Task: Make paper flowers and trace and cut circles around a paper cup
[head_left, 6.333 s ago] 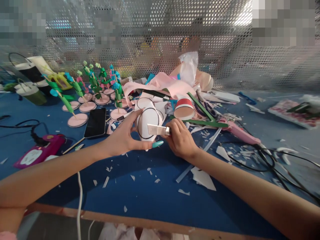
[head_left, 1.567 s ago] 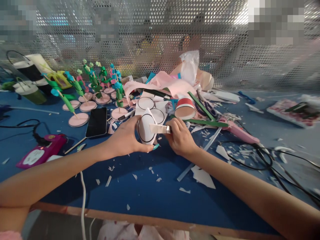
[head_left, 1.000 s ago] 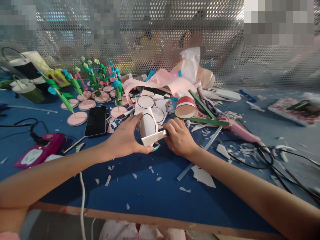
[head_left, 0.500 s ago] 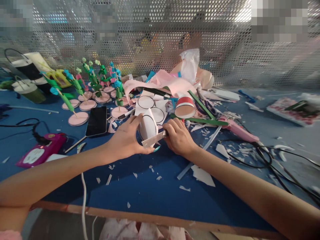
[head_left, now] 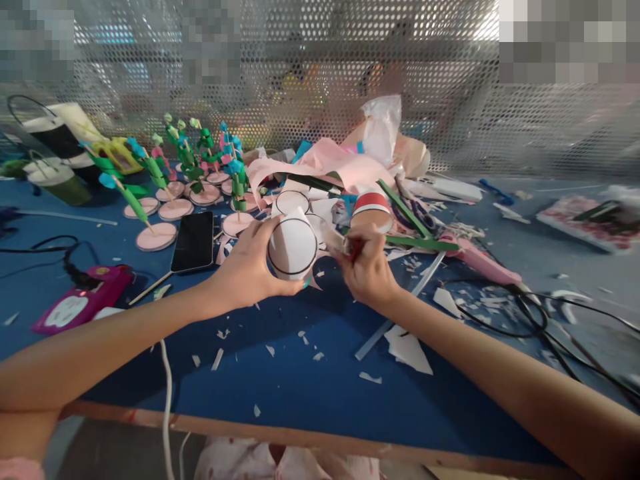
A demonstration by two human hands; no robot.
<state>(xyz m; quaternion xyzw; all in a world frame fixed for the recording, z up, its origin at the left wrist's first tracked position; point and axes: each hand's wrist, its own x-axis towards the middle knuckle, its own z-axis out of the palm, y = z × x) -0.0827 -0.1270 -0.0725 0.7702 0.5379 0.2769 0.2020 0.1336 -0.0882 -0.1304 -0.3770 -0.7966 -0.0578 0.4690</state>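
Between the thumb and fingers of my left hand [head_left: 243,267], a white foam board piece [head_left: 294,248] with a black circle drawn on it is held up, its face turned to me. A little to its right, my right hand [head_left: 371,270] is closed round a utility knife [head_left: 334,240]. The blade is smeared by motion, points up and left, and appears apart from the board. Behind them lies a white sheet [head_left: 293,202] with more drawn circles, partly hidden by the held piece. A red and white paper cup [head_left: 373,212] lies tipped just beyond my right hand.
Stick flowers on round pink bases [head_left: 156,237] and a phone [head_left: 193,241] are at left, near a magenta power strip [head_left: 83,300]. Pink paper [head_left: 320,163] is heaped behind. A pink glue gun [head_left: 485,261] with cables lies right. White scraps [head_left: 410,350] litter the blue table [head_left: 320,393].
The knife has moved from across the held piece's lower edge to its right, the blade now angled upward. My left hand has turned the piece so its circle faces me more fully.
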